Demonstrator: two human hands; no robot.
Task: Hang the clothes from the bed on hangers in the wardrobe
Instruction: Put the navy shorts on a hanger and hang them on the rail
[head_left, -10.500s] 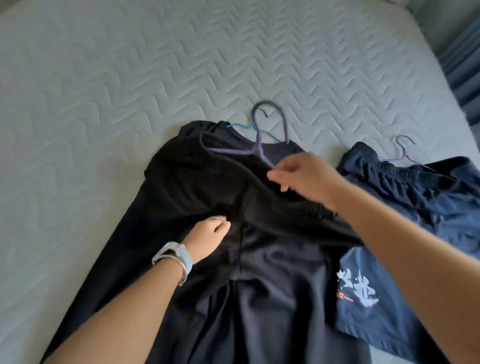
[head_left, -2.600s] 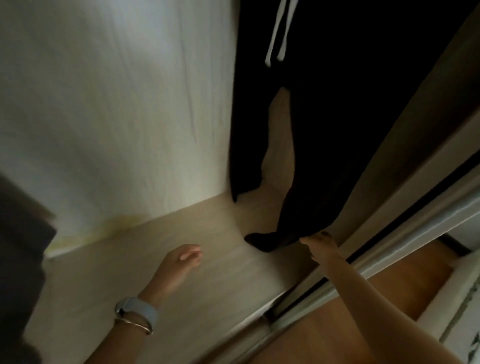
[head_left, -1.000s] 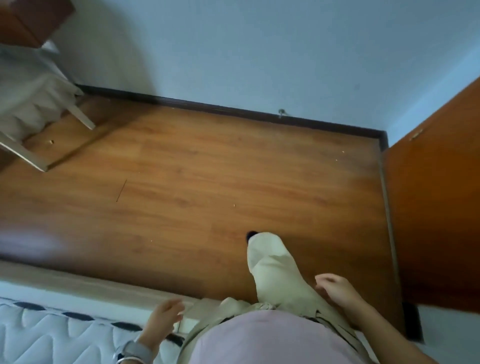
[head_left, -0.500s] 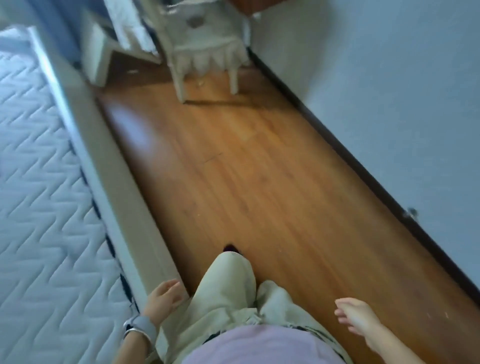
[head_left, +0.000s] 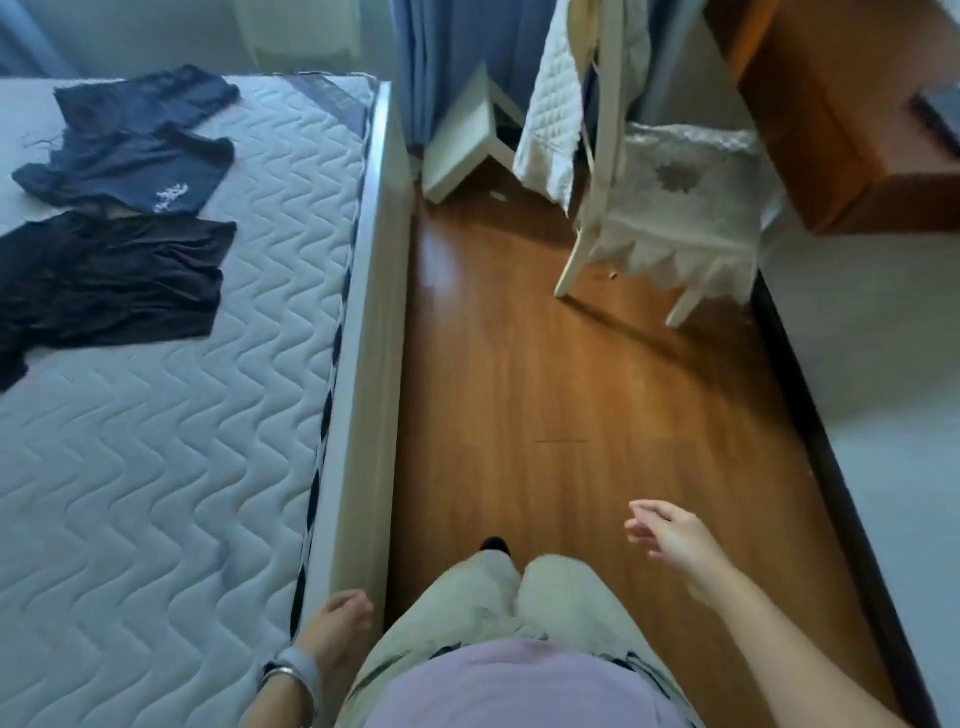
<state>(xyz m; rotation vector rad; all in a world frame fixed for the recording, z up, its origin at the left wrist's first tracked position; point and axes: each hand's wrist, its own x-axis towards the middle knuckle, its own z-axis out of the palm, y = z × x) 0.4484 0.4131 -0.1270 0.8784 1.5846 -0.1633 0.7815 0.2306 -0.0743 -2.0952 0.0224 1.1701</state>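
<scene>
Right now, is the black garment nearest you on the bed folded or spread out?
Spread out: the black garment lies flat and wrinkled across the mattress, with no neat fold lines visible.

open floor (head_left: 561, 395) between bed (head_left: 358, 332) and chair (head_left: 675, 228)

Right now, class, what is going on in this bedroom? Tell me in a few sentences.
A person stands on the wooden floor beside the bed, holding nothing. The left hand hangs by the bed's near corner; the right hand is out over the floor, fingers relaxed. Three dark clothes lie on the bed: a black garment nearest, a navy garment with a white print behind it, and another dark piece farthest. The wardrobe is out of view.
</scene>
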